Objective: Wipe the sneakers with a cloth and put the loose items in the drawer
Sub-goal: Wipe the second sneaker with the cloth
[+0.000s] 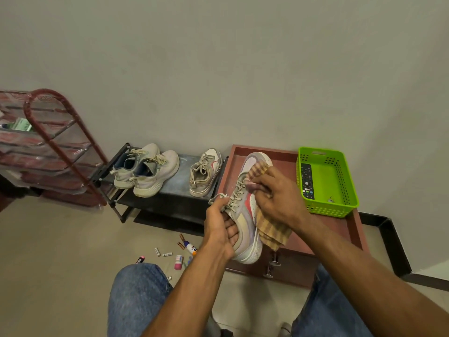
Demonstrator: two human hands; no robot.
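Denim-clad knees (138,293) are seen at the bottom of the view, with both forearms reaching forward above them. Beyond the knees, a pale sneaker (245,229) with a red stripe is held over the open red-brown drawer (349,229), its toe pointing toward the wall. The heel end is gripped by the left hand (220,227), whose fingers are curled under the sole and side. A checked cloth (272,232) is pressed against the sneaker's laces and side by the right hand (274,198); its fingers are bent over the fabric, part of which hangs down beside the sneaker. At the far right corner of the drawer a green basket (347,190) is set, and a black remote control (306,181) is laid inside it along its left wall. Left of the drawer, a low black shoe rack (175,190) is placed against the wall; the matching sneaker (205,172) is kept on it nearest the drawer, and a grey pair of sneakers (145,169) farther left. On the floor in front of the drawer's left corner, loose items (178,254) are scattered: small batteries, a glue bottle and a pink tube. Farther left of the rack, a red-framed shelf (48,147) under clear plastic is seen.
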